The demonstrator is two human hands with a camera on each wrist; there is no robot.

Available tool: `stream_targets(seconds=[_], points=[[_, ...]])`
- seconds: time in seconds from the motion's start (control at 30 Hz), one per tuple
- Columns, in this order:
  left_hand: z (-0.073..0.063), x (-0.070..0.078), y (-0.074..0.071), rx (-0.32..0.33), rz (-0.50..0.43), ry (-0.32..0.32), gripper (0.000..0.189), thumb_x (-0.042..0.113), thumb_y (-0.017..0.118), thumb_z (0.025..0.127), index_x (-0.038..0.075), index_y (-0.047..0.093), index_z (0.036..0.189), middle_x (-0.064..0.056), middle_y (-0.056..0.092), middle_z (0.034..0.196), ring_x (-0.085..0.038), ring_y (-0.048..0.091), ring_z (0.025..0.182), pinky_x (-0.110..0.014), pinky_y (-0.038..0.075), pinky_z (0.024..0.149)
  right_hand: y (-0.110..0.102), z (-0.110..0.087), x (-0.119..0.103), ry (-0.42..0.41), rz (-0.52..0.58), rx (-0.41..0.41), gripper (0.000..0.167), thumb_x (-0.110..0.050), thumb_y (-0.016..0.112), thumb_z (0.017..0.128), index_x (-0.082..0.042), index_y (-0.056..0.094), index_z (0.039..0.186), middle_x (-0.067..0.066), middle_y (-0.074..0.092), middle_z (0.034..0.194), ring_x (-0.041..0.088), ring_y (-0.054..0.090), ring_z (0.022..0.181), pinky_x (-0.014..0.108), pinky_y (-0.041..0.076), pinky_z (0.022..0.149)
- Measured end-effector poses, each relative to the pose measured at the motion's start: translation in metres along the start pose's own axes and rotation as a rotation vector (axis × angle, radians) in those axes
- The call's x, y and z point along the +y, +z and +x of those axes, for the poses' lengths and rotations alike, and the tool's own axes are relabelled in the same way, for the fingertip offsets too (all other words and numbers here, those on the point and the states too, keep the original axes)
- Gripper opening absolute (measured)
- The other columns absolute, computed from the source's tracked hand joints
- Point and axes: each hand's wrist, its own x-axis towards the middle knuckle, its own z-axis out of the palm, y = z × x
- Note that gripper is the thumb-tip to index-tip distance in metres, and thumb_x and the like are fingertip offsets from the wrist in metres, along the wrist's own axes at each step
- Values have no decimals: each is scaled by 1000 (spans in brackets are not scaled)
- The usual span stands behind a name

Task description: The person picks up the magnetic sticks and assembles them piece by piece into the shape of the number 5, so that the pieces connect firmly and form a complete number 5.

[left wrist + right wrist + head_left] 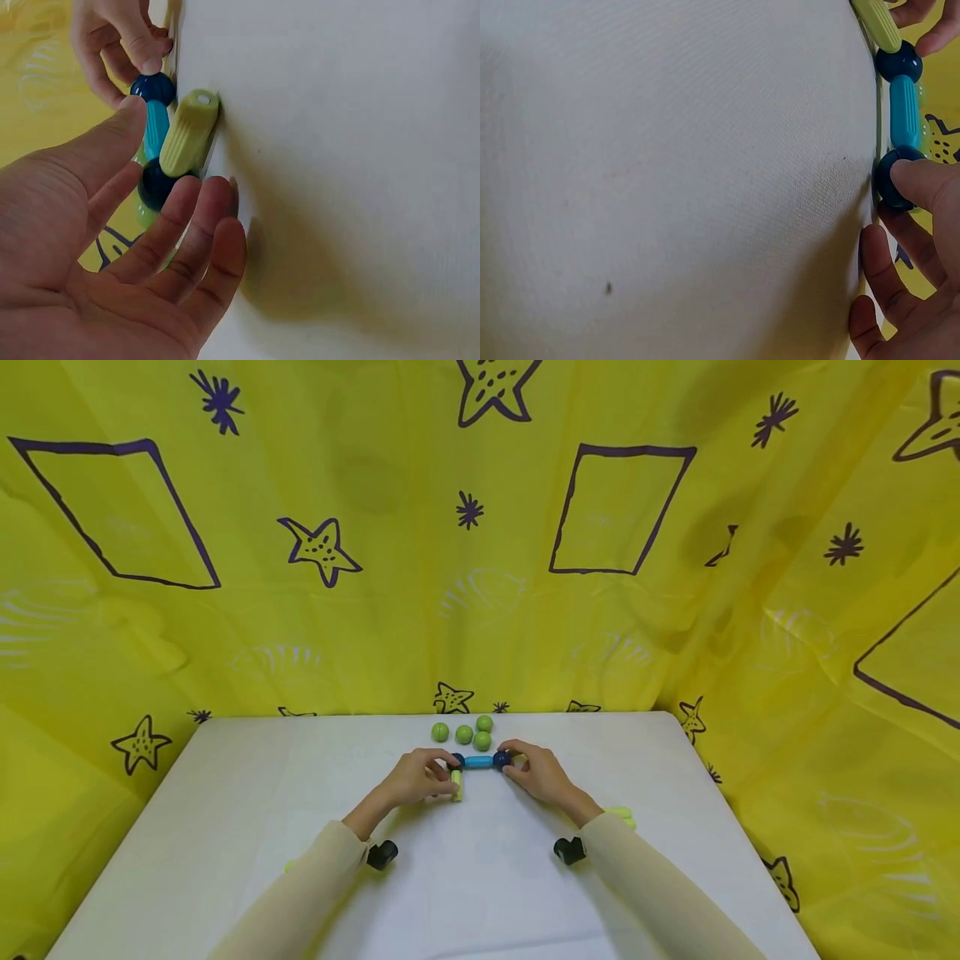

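A cyan rod [479, 762] joins two navy balls in a row on the white table. From the left navy ball [156, 186], a yellow-green rod [189, 135] points toward the person, its end showing a small metallic disc. My right hand [538, 772] pinches the right navy ball [896, 178], its thumb on the ball and a finger on the other side. My left hand [416, 777] is at the left ball and the yellow-green rod, with a fingertip against the ball. Its fingers are loosely bent, and thumb and fingers stand apart in the left wrist view.
Several green balls [464, 734] sit just behind the joined pieces, near the table's far edge. More yellow-green rods [619, 812] lie beside the right forearm, and a bit of yellow-green [291, 865] shows by the left sleeve. A yellow patterned curtain [405, 635] surrounds the white table [480, 893].
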Motion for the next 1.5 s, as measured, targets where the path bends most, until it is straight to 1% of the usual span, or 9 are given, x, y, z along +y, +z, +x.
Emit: stream_targets(seconds=[0.17, 0.27, 0.47, 0.63, 0.87, 1.07, 1.23, 1.4, 1.5], points=[[-1, -5, -9, 6, 22, 24, 41, 21, 85, 86, 8, 70, 122, -5, 74, 92, -16, 65, 78, -30, 52, 65, 1, 0, 1, -18, 4, 0, 34, -10, 73, 95, -14, 67, 129, 8, 71, 120, 13, 50, 65, 27, 43, 62], [-1, -7, -12, 28, 35, 45, 42, 22, 85, 87, 8, 69, 124, -7, 74, 95, -16, 65, 76, -31, 53, 66, 1, -1, 1, -14, -1, 3, 34, -11, 73, 96, -15, 67, 129, 7, 71, 120, 12, 50, 64, 26, 42, 62], [0, -9, -17, 125, 69, 71, 50, 26, 86, 85, 8, 67, 127, -13, 73, 101, -16, 63, 76, -33, 52, 69, 2, -1, 1, -14, -3, 1, 35, -11, 73, 95, -15, 67, 129, 7, 72, 121, 12, 49, 64, 26, 42, 62], [6, -15, -20, 191, 80, 86, 49, 23, 86, 86, 8, 66, 128, -17, 70, 107, -17, 60, 73, -33, 50, 68, 3, -1, 2, -19, -7, -3, 35, -10, 73, 95, -13, 66, 130, 8, 71, 121, 12, 50, 65, 27, 43, 63], [14, -21, -25, 265, 62, 22, 55, 23, 86, 86, 12, 63, 135, -18, 64, 123, -33, 61, 94, -42, 52, 82, 2, 0, 1, 6, -11, -12, 36, -12, 73, 96, -15, 66, 131, 6, 71, 123, 12, 51, 68, 27, 44, 65], [23, -26, -27, 317, 36, -9, 55, 18, 85, 85, 9, 64, 135, -19, 62, 132, -35, 59, 100, -47, 49, 87, 1, 0, 0, 9, -6, -11, 36, -12, 73, 96, -15, 66, 131, 6, 71, 123, 13, 51, 69, 28, 45, 67], [30, -28, -26, 311, 38, -29, 53, 12, 84, 85, 9, 64, 134, -20, 62, 133, -35, 58, 99, -46, 49, 88, 1, -1, 0, 19, -9, -19, 37, -13, 73, 97, -16, 66, 132, 6, 70, 123, 13, 52, 70, 28, 45, 68], [38, -27, -23, 297, 44, -69, 50, 12, 83, 87, 10, 64, 134, -18, 63, 132, -33, 57, 98, -45, 49, 88, 0, -1, -1, 23, -8, -16, 37, -14, 72, 97, -16, 66, 132, 5, 70, 123, 14, 52, 71, 29, 46, 69], [43, -27, -21, 295, 51, -64, 47, 12, 82, 88, 10, 66, 132, -17, 65, 130, -30, 57, 95, -43, 49, 87, 0, -1, -2, 27, -13, -13, 37, -14, 73, 97, -16, 66, 132, 5, 70, 123, 14, 52, 70, 29, 46, 69]])
